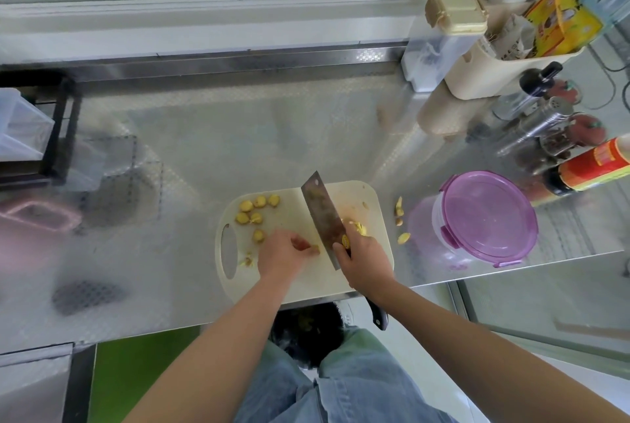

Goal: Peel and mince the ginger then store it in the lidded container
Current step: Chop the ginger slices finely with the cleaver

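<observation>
Here, on the steel surface (238,136), a pale cutting board (293,214) is laid at the near edge, with its handle slot to the left. A cluster of peeled ginger chunks (246,206) is scattered over the board's far left part, and a few yellow shreds (247,260) are seen near the slot. The left hand (283,252) is lowered onto the board, its fingertips pinched together on a small ginger piece (315,249) just beside the blade. A cleaver (324,218) is held edge-down across the middle of the board, its tip pointed to the far side. The right hand (366,259) is wrapped firmly round the cleaver's handle, whose dark end juts out past the near edge of the surface. Some cut ginger (358,228) is piled just right of the blade. Peel scraps (399,208) are left on the surface right of the board. Further right, a round lidded container (487,218) is stood with its purple lid on.
</observation>
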